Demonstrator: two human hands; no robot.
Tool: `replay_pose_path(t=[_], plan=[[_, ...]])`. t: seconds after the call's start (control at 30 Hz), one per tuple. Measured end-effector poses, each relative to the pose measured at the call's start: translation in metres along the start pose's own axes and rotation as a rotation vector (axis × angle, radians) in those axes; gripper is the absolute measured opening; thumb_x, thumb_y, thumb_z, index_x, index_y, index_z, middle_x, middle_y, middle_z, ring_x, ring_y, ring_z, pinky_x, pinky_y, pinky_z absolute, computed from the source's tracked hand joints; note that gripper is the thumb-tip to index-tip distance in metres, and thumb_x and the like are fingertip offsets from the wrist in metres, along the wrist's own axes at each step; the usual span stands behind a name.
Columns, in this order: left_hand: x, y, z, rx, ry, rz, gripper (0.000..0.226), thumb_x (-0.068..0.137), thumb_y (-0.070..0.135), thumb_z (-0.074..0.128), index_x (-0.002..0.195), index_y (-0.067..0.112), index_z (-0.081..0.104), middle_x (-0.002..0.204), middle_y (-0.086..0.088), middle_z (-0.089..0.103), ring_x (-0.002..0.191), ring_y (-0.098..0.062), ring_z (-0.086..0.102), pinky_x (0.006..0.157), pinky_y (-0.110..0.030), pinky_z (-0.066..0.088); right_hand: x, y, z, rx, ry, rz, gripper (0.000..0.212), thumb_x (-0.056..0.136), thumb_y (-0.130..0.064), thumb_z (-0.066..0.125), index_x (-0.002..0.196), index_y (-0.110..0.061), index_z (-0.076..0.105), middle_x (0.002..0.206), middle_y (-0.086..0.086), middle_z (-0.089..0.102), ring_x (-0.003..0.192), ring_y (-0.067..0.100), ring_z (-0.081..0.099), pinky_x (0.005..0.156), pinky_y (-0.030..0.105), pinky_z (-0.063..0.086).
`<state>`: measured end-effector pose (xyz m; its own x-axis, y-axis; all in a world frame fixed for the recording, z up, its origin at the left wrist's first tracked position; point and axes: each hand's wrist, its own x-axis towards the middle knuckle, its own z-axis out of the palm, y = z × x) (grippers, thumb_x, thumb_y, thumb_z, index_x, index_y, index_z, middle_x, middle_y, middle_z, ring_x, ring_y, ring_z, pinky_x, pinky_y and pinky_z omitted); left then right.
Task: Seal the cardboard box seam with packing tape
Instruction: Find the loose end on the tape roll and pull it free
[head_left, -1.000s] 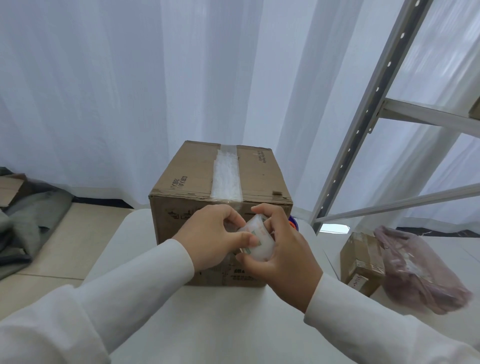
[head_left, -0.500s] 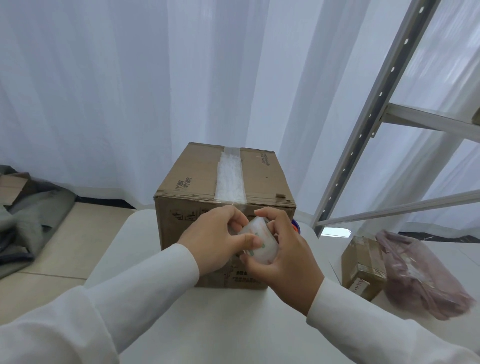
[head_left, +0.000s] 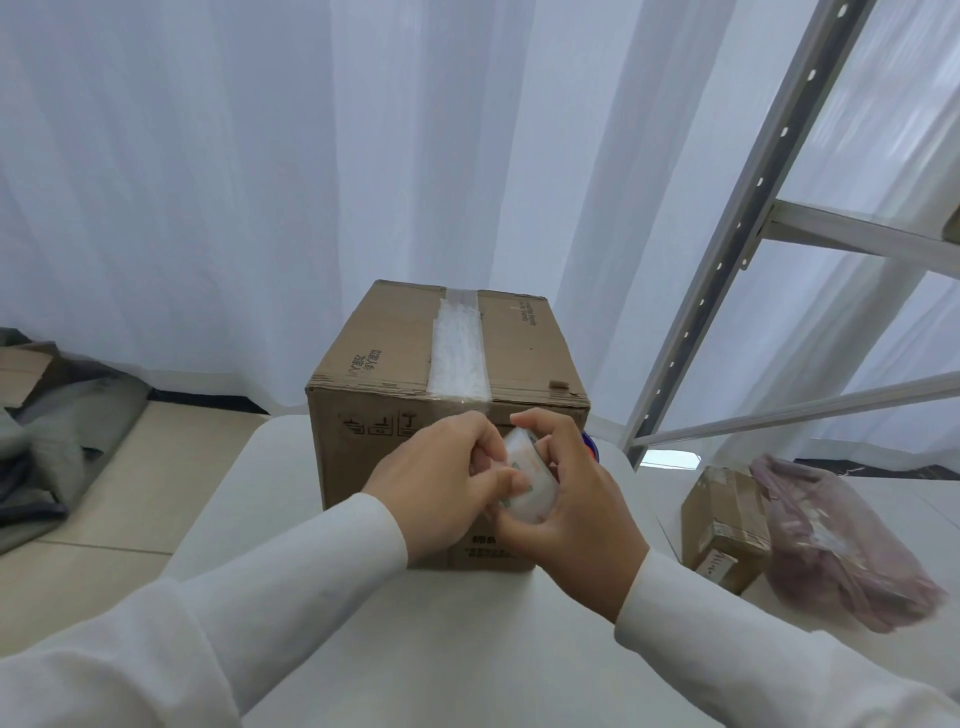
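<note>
A brown cardboard box (head_left: 384, 364) stands on a white table (head_left: 415, 649). A strip of clear packing tape (head_left: 460, 353) runs along its top seam and over the near edge. In front of the box's near face, my right hand (head_left: 576, 514) grips a roll of clear packing tape (head_left: 530, 483). My left hand (head_left: 441, 483) pinches at the roll's left side with thumb and fingers, touching the tape there. Both hands hide the middle of the box's front face.
A grey metal shelf frame (head_left: 727, 260) rises at the right. Beside it on the floor lie a small cardboard box (head_left: 722, 525) and a pink plastic bag (head_left: 841, 545). Grey cloth (head_left: 47, 431) lies at the left. White curtains hang behind. A blue object (head_left: 589, 444) peeks behind my right hand.
Both hands stay together at the tape roll in front of the box, with only small finger shifts. The view has moved slightly.
</note>
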<state>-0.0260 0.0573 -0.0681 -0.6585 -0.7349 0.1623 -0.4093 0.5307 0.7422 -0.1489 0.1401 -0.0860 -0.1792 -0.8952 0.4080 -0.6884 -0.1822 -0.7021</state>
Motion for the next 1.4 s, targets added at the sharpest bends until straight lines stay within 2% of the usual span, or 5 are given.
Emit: replay_pose_path(t=[0.43, 0.67, 1.07, 1.23, 1.4], plan=[[-0.003, -0.002, 0.006, -0.032, -0.024, -0.041, 0.010, 0.077, 0.028, 0.069, 0.071, 0.028, 0.061, 0.069, 0.008, 0.063, 0.067, -0.009, 0.059, 0.074, -0.035, 0.053, -0.002, 0.000, 0.003, -0.038, -0.063, 0.004, 0.060, 0.074, -0.025, 0.073, 0.121, -0.033, 0.035, 0.083, -0.023, 0.046, 0.075, -0.002, 0.054, 0.065, 0.006, 0.046], [0.003, -0.010, -0.002, -0.045, -0.034, -0.089, 0.039, 0.069, 0.043, 0.073, 0.100, 0.026, 0.058, 0.092, 0.008, 0.059, 0.080, -0.008, 0.054, 0.082, -0.034, 0.049, -0.003, 0.001, 0.001, -0.001, -0.076, 0.011, 0.064, 0.074, -0.024, 0.073, 0.118, -0.040, 0.029, 0.087, -0.023, 0.044, 0.078, 0.000, 0.055, 0.067, 0.008, 0.050], [0.003, -0.005, 0.003, -0.170, -0.071, 0.017, 0.017, 0.075, 0.030, 0.071, 0.082, 0.026, 0.056, 0.078, 0.007, 0.055, 0.064, -0.006, 0.048, 0.064, -0.023, 0.043, -0.001, 0.007, -0.004, 0.056, -0.052, 0.000, 0.068, 0.071, -0.023, 0.075, 0.121, -0.039, 0.034, 0.082, -0.014, 0.053, 0.078, 0.002, 0.057, 0.063, 0.014, 0.051], [0.013, -0.017, -0.013, -0.280, -0.353, -0.093, 0.054, 0.064, 0.059, 0.061, 0.113, 0.043, 0.045, 0.113, 0.019, 0.052, 0.101, 0.004, 0.052, 0.087, -0.018, 0.044, 0.002, 0.007, -0.012, 0.275, -0.172, 0.078, 0.079, 0.065, -0.018, 0.073, 0.127, -0.043, 0.030, 0.083, -0.014, 0.058, 0.073, 0.000, 0.062, 0.060, 0.013, 0.049], [0.014, -0.026, -0.019, -0.421, -0.479, -0.185, 0.043, 0.063, 0.059, 0.065, 0.104, 0.046, 0.060, 0.112, 0.008, 0.068, 0.108, -0.017, 0.060, 0.103, -0.040, 0.040, 0.004, 0.013, -0.023, 0.331, -0.293, 0.122, 0.079, 0.056, -0.031, 0.075, 0.122, -0.047, 0.035, 0.089, -0.017, 0.060, 0.088, 0.007, 0.066, 0.070, 0.021, 0.054]])
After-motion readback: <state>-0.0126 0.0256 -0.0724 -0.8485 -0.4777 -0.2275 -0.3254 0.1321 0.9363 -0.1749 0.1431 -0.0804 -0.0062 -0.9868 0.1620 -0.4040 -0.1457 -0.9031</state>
